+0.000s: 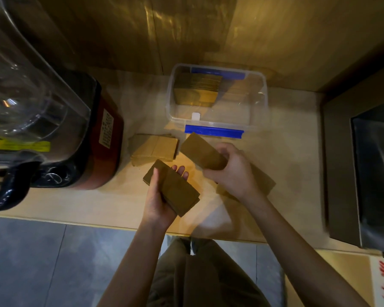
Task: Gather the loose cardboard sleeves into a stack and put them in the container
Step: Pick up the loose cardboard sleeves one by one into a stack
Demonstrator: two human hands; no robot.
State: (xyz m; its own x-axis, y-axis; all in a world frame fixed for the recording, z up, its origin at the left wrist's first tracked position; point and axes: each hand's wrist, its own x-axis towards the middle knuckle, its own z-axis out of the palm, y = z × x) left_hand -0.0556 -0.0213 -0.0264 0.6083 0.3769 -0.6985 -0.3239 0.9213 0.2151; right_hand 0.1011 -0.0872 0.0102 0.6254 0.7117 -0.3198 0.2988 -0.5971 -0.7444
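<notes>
My left hand (159,199) grips a small stack of brown cardboard sleeves (175,191) above the counter's front part. My right hand (233,171) holds a second bundle of sleeves (201,151), tilted toward the upper left. A loose pile of sleeves (155,148) lies on the counter to the left of both hands. More sleeves (264,180) lie under my right wrist, partly hidden. The clear plastic container (258,103) with blue clips stands behind, open, with a stack of sleeves (197,89) standing in its left half.
A large blender with a red base (106,134) and clear cover stands at the left. A dark metal appliance (364,173) fills the right side. A wooden wall rises behind the container. The counter's front edge (98,222) runs below my hands.
</notes>
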